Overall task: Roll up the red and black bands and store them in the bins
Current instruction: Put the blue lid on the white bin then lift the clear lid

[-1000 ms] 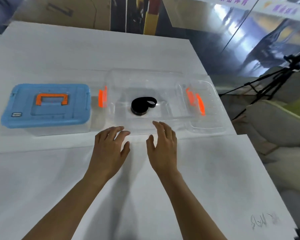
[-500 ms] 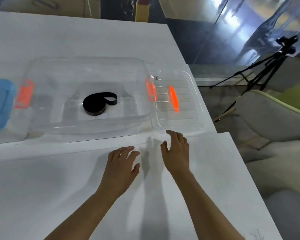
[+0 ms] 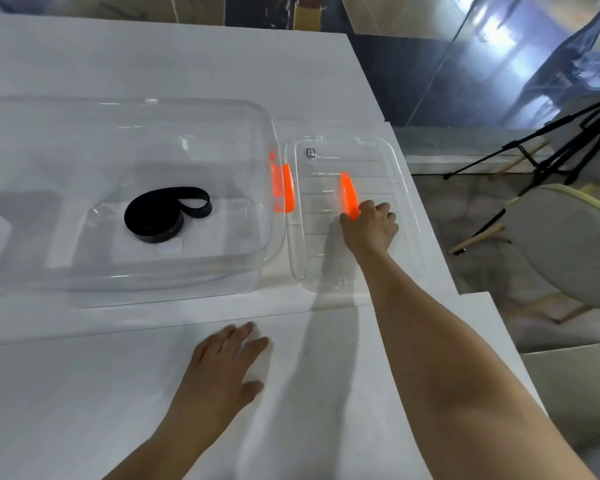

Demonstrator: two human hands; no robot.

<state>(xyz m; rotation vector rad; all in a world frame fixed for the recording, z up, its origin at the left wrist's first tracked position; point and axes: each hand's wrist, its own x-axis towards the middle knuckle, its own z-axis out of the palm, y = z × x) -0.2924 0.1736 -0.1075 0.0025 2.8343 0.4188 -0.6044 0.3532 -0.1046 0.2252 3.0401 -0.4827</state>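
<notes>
Right hand (image 3: 369,225) has reached to mid-right of frame and is gripping the clear plastic lid's orange handle (image 3: 349,199); left hand (image 3: 222,372) is resting flat, fingers relaxed, on the white table (image 3: 84,393).

Grey chair (image 3: 568,244) beside black tripod (image 3: 548,150).

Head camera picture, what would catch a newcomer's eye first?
Probably the coiled black band lying in the clear plastic storage bin on the white table. Next, the right hand gripping the bright orange handle of the clear plastic lid beside the bin, while the left hand rests flat nearer the camera.
</notes>
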